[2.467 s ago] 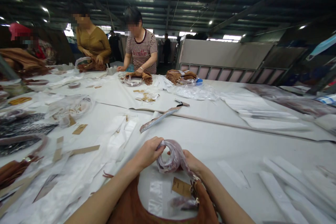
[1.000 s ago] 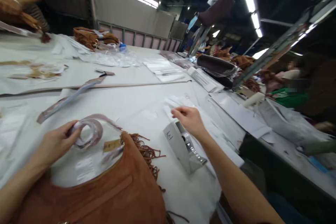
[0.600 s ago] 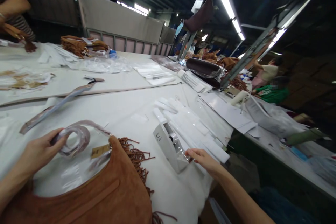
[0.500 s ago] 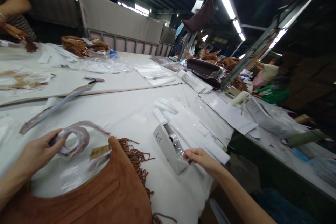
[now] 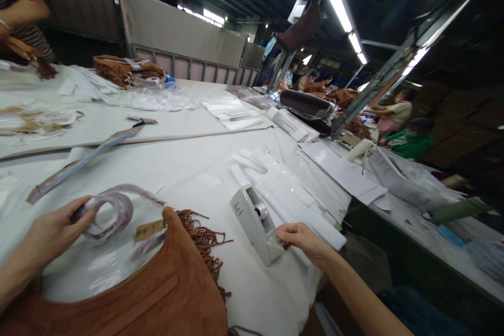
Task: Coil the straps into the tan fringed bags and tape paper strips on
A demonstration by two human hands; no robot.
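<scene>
My left hand (image 5: 59,228) is closed around a coiled strap (image 5: 120,212) in clear plastic wrap, its fingers and thumb pinching the coil's left side. The strap's far end runs to the corner of a brown suede handbag (image 5: 185,283) with long fringe (image 5: 207,239) along its right edge. A tan card tag (image 5: 148,229) lies by that corner. My right hand (image 5: 301,239) has thumb and forefinger pinched together at the front end of a grey tape dispenser (image 5: 252,226). What sits between those fingertips is too small to make out.
White foam strips (image 5: 291,189) lie behind the dispenser. A long wrapped strap (image 5: 86,160) lies at left. Brown bags (image 5: 128,69) and plastic film (image 5: 157,98) are farther back. White sheets (image 5: 338,170) lie at right. A person in a striped top (image 5: 23,10) stands at far left.
Almost nothing differs. Both hands stay in the same places, and the coiled strap has shifted very slightly. In the background at right, a person's arm has come down.
</scene>
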